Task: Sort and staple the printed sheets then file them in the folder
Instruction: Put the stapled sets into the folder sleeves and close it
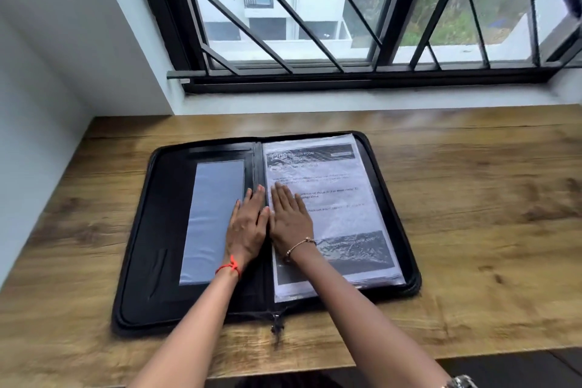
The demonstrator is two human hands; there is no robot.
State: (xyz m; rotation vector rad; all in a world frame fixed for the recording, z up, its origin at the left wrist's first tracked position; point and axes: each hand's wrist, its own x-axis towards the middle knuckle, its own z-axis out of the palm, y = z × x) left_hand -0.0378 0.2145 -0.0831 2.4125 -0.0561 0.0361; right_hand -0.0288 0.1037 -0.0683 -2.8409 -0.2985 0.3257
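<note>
In the head view, a black zip folder is seen lying open and flat on the wooden counter, just below a window barred with a black grille. The printed sheets are held in the right half of the folder, under a crinkled clear sleeve; a dark header band is shown at the top of the page and a dark picture near the bottom. A long clear pocket is set into the left inner cover.

The left grip is laid palm down beside the spine, fingers straight and held together, overlapping the right edge of the clear pocket. The right grip is laid flat in the same way on the left part of the sleeved sheets, fingers straight and pointed away from the person. The two grips are placed side by side, almost touching, and nothing is pinched by either.

A red thread is worn on the left wrist and a thin bracelet on the right. The zip pull is seen at the near end of the spine.
</note>
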